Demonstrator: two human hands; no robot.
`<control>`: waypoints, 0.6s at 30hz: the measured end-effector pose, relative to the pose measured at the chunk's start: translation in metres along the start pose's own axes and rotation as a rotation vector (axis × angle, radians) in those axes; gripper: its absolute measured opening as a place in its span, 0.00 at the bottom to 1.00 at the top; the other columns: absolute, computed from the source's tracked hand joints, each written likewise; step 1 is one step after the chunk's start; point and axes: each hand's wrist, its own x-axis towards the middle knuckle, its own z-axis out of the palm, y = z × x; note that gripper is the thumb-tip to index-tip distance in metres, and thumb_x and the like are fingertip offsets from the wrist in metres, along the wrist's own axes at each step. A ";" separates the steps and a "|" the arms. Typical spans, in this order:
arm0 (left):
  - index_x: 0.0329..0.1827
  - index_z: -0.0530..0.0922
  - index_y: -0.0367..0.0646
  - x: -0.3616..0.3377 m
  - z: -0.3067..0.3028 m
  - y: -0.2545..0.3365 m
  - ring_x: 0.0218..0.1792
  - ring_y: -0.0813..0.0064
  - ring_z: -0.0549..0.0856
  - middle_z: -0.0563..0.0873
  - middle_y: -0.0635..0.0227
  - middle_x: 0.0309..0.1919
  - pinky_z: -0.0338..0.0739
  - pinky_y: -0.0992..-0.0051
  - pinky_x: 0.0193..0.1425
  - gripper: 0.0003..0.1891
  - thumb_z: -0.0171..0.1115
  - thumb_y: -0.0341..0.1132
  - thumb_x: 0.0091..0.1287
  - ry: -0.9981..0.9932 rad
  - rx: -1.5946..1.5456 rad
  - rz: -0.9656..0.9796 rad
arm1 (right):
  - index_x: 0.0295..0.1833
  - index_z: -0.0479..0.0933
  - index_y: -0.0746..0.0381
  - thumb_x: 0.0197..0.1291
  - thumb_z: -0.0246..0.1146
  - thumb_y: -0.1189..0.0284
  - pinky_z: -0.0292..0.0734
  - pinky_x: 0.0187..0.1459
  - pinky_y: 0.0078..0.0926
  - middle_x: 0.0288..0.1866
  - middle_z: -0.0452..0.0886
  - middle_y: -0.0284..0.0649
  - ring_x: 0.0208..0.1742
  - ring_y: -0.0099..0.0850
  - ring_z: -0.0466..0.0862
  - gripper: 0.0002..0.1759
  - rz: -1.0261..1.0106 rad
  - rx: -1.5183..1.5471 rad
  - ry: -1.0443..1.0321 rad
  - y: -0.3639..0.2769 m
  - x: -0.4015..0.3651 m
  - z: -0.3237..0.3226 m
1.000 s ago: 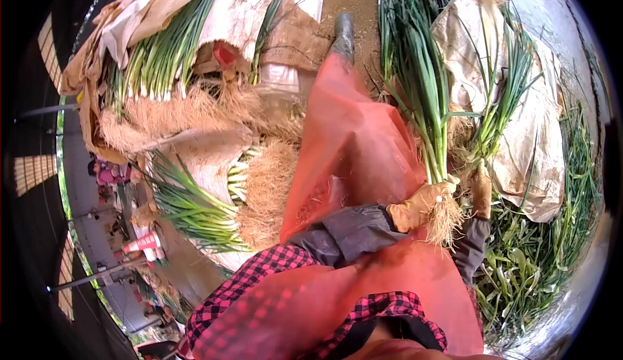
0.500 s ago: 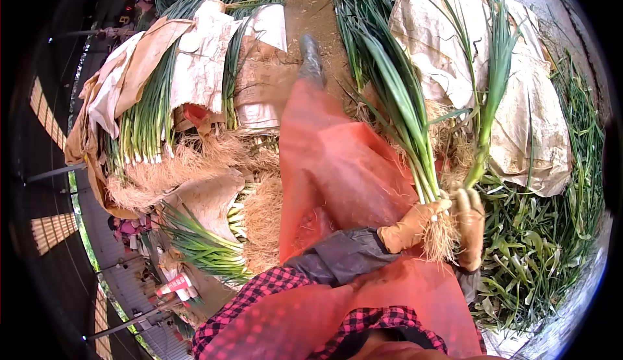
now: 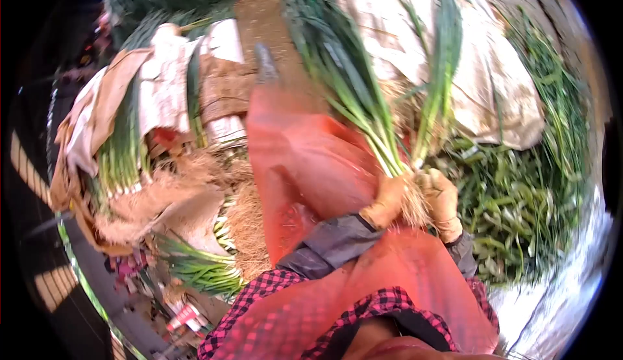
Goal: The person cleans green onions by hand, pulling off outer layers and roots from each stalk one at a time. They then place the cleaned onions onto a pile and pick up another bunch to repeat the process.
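Note:
My left hand (image 3: 384,203), in a tan glove, is closed around the root end of a bunch of green onions (image 3: 379,142). Their long dark leaves fan up and away, and pale hairy roots (image 3: 415,203) hang below the grip. My right hand (image 3: 441,198), gloved too, sits just beside it, closed at the base of a separate green onion (image 3: 431,120) whose leaves point upward. Both hands are in front of the red apron (image 3: 311,165). The fingertips of the right hand are partly hidden and blurred.
Stripped leaves (image 3: 513,211) are heaped at the right. White sacking (image 3: 493,94) covers onions behind them. To the left, rooted green onions (image 3: 123,159) lie under more sacking, and a smaller bundle (image 3: 201,266) rests nearer. A boot (image 3: 265,61) stands on the dirt path (image 3: 259,16).
The view has shifted, so the scene sits further left. My right hand has turned from upright fingers to a closed grip at the onion's base. The left hand keeps its bunch.

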 end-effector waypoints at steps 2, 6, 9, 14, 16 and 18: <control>0.34 0.74 0.40 0.000 -0.001 0.007 0.19 0.79 0.77 0.77 0.71 0.21 0.72 0.77 0.20 0.04 0.60 0.28 0.59 -0.044 -0.087 -0.098 | 0.36 0.76 0.66 0.60 0.58 0.74 0.74 0.37 0.30 0.31 0.79 0.46 0.33 0.37 0.79 0.06 -0.099 0.170 -0.028 0.018 -0.016 -0.030; 0.36 0.75 0.42 0.006 -0.017 0.001 0.23 0.77 0.79 0.78 0.71 0.24 0.75 0.78 0.26 0.05 0.62 0.28 0.58 -0.215 -0.238 -0.060 | 0.56 0.70 0.66 0.59 0.58 0.68 0.69 0.57 0.35 0.55 0.74 0.51 0.54 0.43 0.74 0.21 -0.025 -0.816 1.008 0.111 0.006 -0.127; 0.41 0.76 0.42 0.003 -0.023 0.002 0.26 0.80 0.78 0.79 0.72 0.27 0.75 0.81 0.30 0.07 0.60 0.27 0.60 -0.328 -0.320 -0.151 | 0.55 0.70 0.68 0.60 0.59 0.63 0.70 0.52 0.29 0.52 0.74 0.49 0.53 0.37 0.75 0.23 0.205 -0.067 0.447 0.057 0.012 -0.076; 0.44 0.74 0.41 -0.023 -0.025 0.024 0.27 0.82 0.78 0.79 0.72 0.28 0.73 0.84 0.28 0.08 0.58 0.27 0.63 -0.387 -0.306 -0.209 | 0.46 0.75 0.65 0.62 0.59 0.62 0.67 0.31 0.14 0.31 0.75 0.30 0.30 0.17 0.72 0.17 0.292 0.799 -0.338 0.012 0.044 0.005; 0.43 0.73 0.43 -0.023 -0.035 0.024 0.24 0.83 0.76 0.76 0.73 0.26 0.72 0.83 0.27 0.07 0.58 0.29 0.63 -0.423 -0.328 -0.127 | 0.36 0.76 0.65 0.58 0.63 0.73 0.66 0.27 0.14 0.26 0.75 0.29 0.24 0.15 0.70 0.06 0.242 0.737 -0.104 -0.004 0.044 0.021; 0.42 0.73 0.42 -0.021 -0.034 0.018 0.24 0.83 0.76 0.76 0.73 0.26 0.72 0.84 0.27 0.07 0.58 0.29 0.63 -0.467 -0.369 -0.106 | 0.33 0.76 0.65 0.58 0.63 0.75 0.66 0.25 0.13 0.25 0.75 0.29 0.23 0.15 0.70 0.05 0.070 0.515 -0.023 -0.009 0.036 0.031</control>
